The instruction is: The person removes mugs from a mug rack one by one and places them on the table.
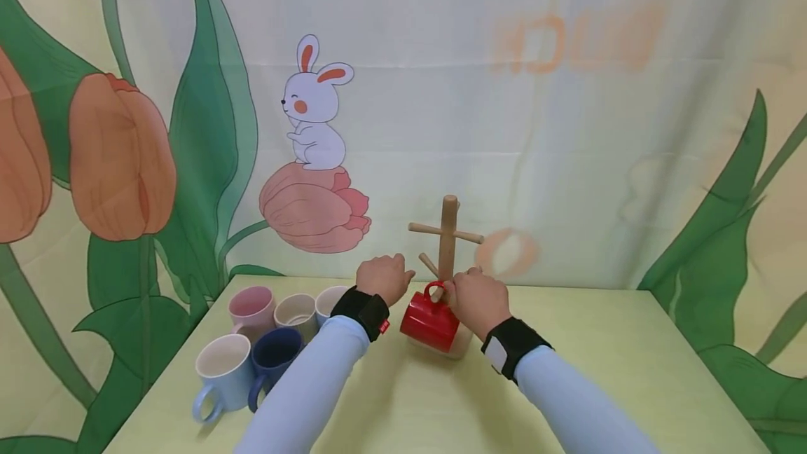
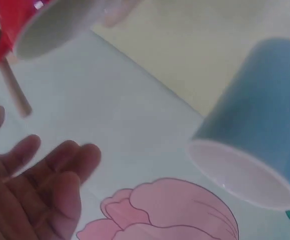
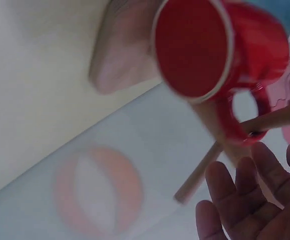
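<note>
A red mug (image 1: 430, 321) hangs tilted by its handle on a lower peg of the wooden mug tree (image 1: 447, 251). In the right wrist view the peg passes through the handle (image 3: 226, 122). My right hand (image 1: 482, 300) is just right of the mug, its fingers loosely bent close to the handle and peg, gripping nothing. My left hand (image 1: 383, 279) hovers to the left of the tree. Its fingers (image 2: 67, 192) are relaxed and apart from the mug, and its palm holds nothing.
At the table's left stand several mugs: a pink mug (image 1: 251, 308), a beige mug (image 1: 296, 315), a light blue mug (image 1: 223, 368), a dark blue mug (image 1: 277, 352) and a pale mug (image 1: 329, 300) partly behind my left wrist. A printed curtain (image 1: 410, 90) hangs behind the table (image 1: 599, 363).
</note>
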{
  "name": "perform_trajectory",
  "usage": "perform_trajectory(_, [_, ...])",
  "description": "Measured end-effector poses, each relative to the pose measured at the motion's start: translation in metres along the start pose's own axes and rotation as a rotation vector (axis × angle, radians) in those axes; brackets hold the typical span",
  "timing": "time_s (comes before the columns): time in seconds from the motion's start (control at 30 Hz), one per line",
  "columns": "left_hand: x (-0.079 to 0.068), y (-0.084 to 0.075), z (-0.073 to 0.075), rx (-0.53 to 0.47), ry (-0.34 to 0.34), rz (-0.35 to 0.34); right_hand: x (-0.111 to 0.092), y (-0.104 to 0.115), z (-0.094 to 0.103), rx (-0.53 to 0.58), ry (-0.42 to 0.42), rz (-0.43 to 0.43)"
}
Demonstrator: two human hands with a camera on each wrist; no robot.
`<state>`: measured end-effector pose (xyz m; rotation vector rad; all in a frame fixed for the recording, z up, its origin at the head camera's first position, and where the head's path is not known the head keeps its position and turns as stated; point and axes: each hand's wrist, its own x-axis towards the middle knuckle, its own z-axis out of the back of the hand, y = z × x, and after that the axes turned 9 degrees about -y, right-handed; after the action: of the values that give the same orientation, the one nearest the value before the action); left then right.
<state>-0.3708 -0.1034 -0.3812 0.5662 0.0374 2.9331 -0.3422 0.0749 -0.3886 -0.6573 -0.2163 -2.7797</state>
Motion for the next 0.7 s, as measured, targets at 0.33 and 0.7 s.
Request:
perform_trajectory(0.33, [0.033,0.010,-0.018,0.025,-0.009,-0.155,-0.001,0.024,-0.003,0.024,0.075,-0.061])
perform_trajectory(0.7, [0.045,-0.010,-0.020,0.043,0.015,-0.202,-0.004,0.030,-0.007,-0.056,0.042,-0.064])
